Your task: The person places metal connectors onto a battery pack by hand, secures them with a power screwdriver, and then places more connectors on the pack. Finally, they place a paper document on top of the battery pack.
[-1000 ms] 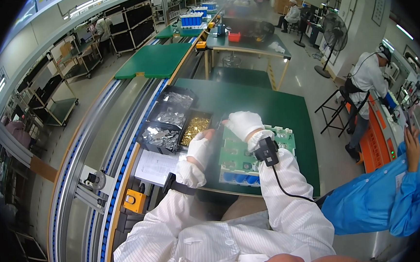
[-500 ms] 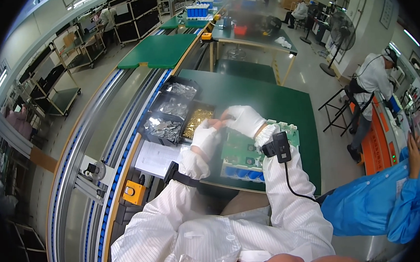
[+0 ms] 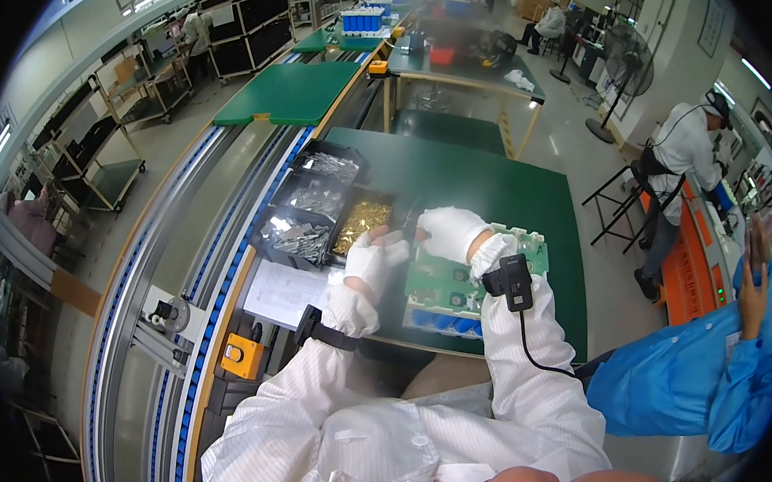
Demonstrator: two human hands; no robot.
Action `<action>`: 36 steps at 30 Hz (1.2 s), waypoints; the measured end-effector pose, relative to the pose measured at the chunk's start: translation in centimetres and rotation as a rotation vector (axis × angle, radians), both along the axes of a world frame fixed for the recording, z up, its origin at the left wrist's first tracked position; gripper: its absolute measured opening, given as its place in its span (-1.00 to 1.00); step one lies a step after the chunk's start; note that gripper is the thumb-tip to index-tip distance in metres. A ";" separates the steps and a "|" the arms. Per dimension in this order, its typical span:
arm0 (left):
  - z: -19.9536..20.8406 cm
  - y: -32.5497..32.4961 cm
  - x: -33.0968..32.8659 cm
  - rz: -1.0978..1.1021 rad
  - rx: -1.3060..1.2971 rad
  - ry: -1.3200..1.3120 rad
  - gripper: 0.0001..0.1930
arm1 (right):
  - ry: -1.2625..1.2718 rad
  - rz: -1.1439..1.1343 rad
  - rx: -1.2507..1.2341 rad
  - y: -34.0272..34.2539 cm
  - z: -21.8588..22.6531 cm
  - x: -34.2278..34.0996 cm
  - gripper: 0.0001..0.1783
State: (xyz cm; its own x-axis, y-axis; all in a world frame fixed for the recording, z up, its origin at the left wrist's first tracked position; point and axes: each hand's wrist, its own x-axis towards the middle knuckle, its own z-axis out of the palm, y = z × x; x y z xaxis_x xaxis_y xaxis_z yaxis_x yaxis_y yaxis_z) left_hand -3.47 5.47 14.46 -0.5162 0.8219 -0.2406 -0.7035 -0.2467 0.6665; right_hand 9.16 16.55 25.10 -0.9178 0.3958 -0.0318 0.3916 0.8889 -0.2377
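Note:
My left hand [image 3: 376, 260], in a white glove with bare fingertips, is beside the bin of small brass-coloured parts [image 3: 365, 223]. Its fingers are curled together, and whatever they may hold is too small to make out. Just to its right, my right hand [image 3: 453, 234], gloved the same way, hovers over the far side of a battery pack. Its fingers point down in a pinch, and their tips are partly hidden. The pack has a green plate [image 3: 426, 280] on top, white plastic edges and blue cells [image 3: 445, 319] below.
Black bins hold flat grey metal pieces [image 3: 298, 236] and clear-bagged parts [image 3: 316, 197]. A paper sheet [image 3: 284, 289] and a yellow button box [image 3: 244, 356] sit left of the green table [image 3: 525, 177]. A conveyor runs along the left; a person in blue [image 3: 682, 372] is close on the right.
My hands, whose fingertips met before, have drawn apart. The left came a little nearer and to the left. The right lowered slightly, by the pack's far edge.

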 end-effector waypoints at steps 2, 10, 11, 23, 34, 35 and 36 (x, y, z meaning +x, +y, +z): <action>0.6 -0.2 0.2 -0.054 -0.025 0.061 -0.73 | -0.035 -0.041 0.027 -0.1 0.0 -0.1 -0.78; 0.7 -0.8 -0.2 -0.169 -0.048 0.134 -0.79 | -0.083 -0.069 0.146 -0.1 -1.1 -0.6 -0.63; 0.7 -0.8 -0.1 -0.171 -0.047 0.137 -0.79 | -0.080 -0.071 0.147 -0.2 -0.8 -0.5 -0.63; 3.4 -1.7 1.2 -0.178 0.127 0.073 -0.92 | 0.408 0.040 -0.059 -1.2 0.4 0.4 -0.77; 4.5 -2.0 1.3 -0.159 0.008 0.479 -0.85 | 0.475 0.058 -0.156 -1.2 0.8 0.6 -0.87; 4.2 -2.0 1.3 -0.163 0.050 0.470 -0.81 | 0.423 0.064 -0.205 -0.9 0.7 0.7 -0.87; 3.8 -1.9 1.2 -0.163 0.046 0.467 -0.81 | 0.421 0.064 -0.209 -0.9 0.8 0.8 -0.87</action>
